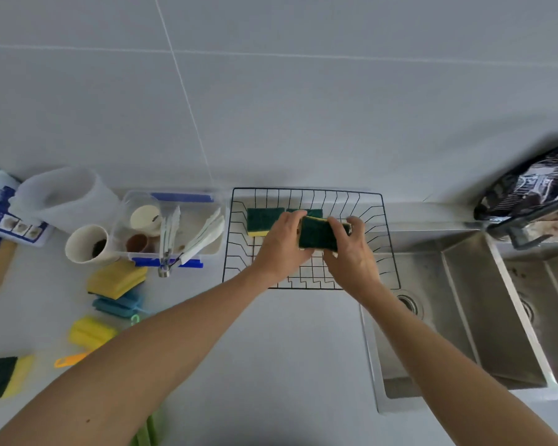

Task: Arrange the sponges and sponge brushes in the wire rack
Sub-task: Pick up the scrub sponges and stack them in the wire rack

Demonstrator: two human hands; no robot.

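Both hands are over the black wire rack (306, 191), which stands on the pale bench (287, 349) against the tiled wall, just left of the steel sink (464, 317). The left hand (282, 244) and right hand (351, 249) together hold one green-and-yellow sponge (319, 235), green scouring face up, above the middle of the rack; each grip is pressed onto an end of it, fingers curled over the top edge. Inside the rack, at the back left, lies a second sponge (263, 220) of the same kind, green face up with a yellow edge showing; a further green sponge (305, 212) sits just beside it, mostly hidden by the hands. On the bench to the left, well apart from the rack, are a yellow sponge brush (116, 278) resting on a blue one (120, 305), another yellow sponge brush (91, 333) with an orange handle, and a green-and-yellow sponge (4, 376) at the frame edge. A clear container (171, 226) of utensils stands just left of the rack.
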